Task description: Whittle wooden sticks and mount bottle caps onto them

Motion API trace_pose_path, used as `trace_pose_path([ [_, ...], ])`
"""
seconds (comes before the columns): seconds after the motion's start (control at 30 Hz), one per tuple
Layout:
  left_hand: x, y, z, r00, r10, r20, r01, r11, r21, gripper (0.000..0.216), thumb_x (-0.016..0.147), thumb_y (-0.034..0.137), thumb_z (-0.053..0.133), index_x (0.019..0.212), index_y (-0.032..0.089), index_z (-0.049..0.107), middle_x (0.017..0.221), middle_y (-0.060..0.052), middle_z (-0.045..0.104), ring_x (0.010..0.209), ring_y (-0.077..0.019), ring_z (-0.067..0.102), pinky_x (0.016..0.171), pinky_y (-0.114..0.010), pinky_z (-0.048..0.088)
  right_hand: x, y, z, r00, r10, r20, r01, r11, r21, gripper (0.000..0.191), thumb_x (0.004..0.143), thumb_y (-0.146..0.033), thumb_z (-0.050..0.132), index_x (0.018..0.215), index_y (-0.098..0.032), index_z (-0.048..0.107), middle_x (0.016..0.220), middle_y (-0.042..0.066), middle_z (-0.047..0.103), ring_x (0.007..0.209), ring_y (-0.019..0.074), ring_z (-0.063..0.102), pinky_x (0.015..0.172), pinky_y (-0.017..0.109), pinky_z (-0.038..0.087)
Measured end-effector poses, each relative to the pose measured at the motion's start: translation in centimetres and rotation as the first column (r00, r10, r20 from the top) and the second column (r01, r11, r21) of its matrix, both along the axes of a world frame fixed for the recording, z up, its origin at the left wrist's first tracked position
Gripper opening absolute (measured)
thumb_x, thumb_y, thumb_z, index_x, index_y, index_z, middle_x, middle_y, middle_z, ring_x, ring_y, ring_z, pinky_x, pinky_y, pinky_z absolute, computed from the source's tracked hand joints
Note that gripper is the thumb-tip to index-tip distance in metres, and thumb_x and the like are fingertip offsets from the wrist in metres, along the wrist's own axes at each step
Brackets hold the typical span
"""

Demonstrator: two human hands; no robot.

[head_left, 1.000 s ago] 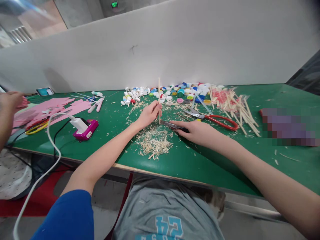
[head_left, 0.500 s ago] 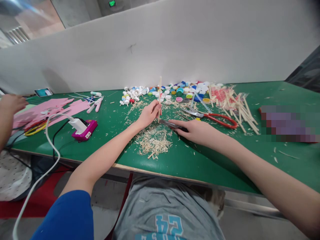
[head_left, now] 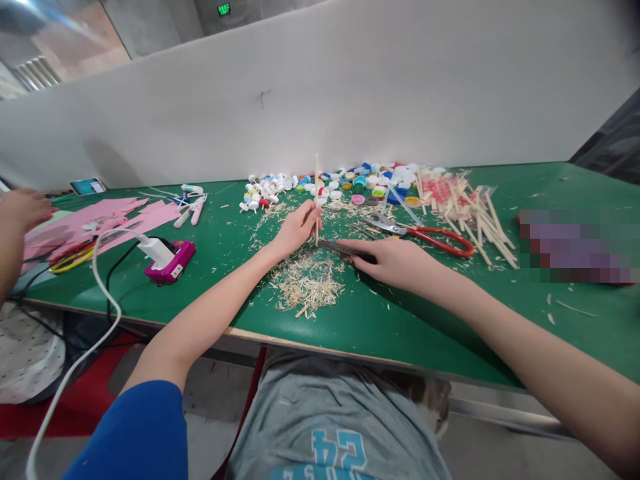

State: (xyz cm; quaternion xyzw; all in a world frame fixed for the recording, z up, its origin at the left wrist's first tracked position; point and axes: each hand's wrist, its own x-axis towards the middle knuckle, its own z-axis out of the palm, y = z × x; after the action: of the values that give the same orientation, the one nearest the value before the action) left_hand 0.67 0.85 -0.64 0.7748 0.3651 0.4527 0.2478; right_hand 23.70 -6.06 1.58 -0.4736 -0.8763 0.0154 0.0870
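Wooden and pale, one thin, straight stick [head_left: 317,175] stands nearly upright above the smooth green desk [head_left: 425,340], the fingers of the left hand [head_left: 299,229] clamped around its lower part. Its bottom end sits right by the tip of a dark, narrow tool with a black handle [head_left: 337,247], on which the fingers of the right hand [head_left: 390,259] are closed; whether tip and wood touch, I cannot tell, nor whether the stick's foot rests on the desk.

Such a stick should be very light, stiff along its length and dry rather than slippery, yet slim enough to flex or snap under sideways force. Low down, near the end by the tool, looks the steadiest place to pinch it, with the fingers clear of the tip. Straw-coloured, curled wood shavings [head_left: 313,290] lie heaped on the near side, suggesting wood that peels readily and may splinter.
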Motion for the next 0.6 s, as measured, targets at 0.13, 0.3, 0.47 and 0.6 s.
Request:
trace_pose_path([
  [0.13,-0.05,0.13,-0.07,1.0,0.009,0.011,-0.009,1.0,-0.006,0.037,0.096,0.055,0.037,0.079,0.022,0.041,0.07,0.001,0.063,0.055,-0.0098,0.056,0.057,-0.027,0.048,0.06,0.07,-0.07,1.0,0.013,-0.012,-0.013,1.0,0.001,0.048,0.093,-0.044,0.038,0.139,-0.037,0.052,0.075,-0.001,0.064,0.055,0.0066,0.049,0.05,0.017,0.023],
  [0.3,-0.14,0.13,-0.05,1.0,0.01,0.011,-0.01,1.0,-0.005,0.037,0.096,0.055,0.037,0.078,0.022,0.041,0.069,0.001,0.063,0.055,-0.0098,0.056,0.058,-0.027,0.048,-0.11,-0.01,0.16,1.0,-0.028,0.006,0.028,1.0,0.002,0.046,0.094,-0.044,0.038,0.138,-0.042,0.051,0.074,-0.003,0.063,0.057,0.0073,0.049,0.05,0.017,0.024],
  [0.47,-0.15,0.31,-0.16,1.0,0.007,0.015,-0.007,1.0,-0.009,0.037,0.096,0.054,0.037,0.079,0.022,0.041,0.069,0.001,0.062,0.054,-0.0099,0.055,0.058,-0.028,0.048,-0.2,-0.04,0.23,0.999,-0.048,0.021,0.048,0.999,-0.019,0.046,0.094,-0.045,0.038,0.138,-0.042,0.051,0.078,-0.003,0.064,0.059,0.0077,0.05,0.051,0.017,0.025],
  [0.6,-0.18,0.42,-0.27,1.0,-0.003,0.023,0.003,1.0,-0.021,0.036,0.096,0.054,0.037,0.08,0.022,0.041,0.068,0.001,0.062,0.054,-0.0101,0.055,0.057,-0.028,0.048,-0.2,-0.09,0.23,0.999,-0.044,0.021,0.045,0.999,-0.015,0.046,0.094,-0.045,0.038,0.138,-0.042,0.051,0.077,-0.003,0.064,0.059,0.0074,0.049,0.051,0.017,0.024],
])
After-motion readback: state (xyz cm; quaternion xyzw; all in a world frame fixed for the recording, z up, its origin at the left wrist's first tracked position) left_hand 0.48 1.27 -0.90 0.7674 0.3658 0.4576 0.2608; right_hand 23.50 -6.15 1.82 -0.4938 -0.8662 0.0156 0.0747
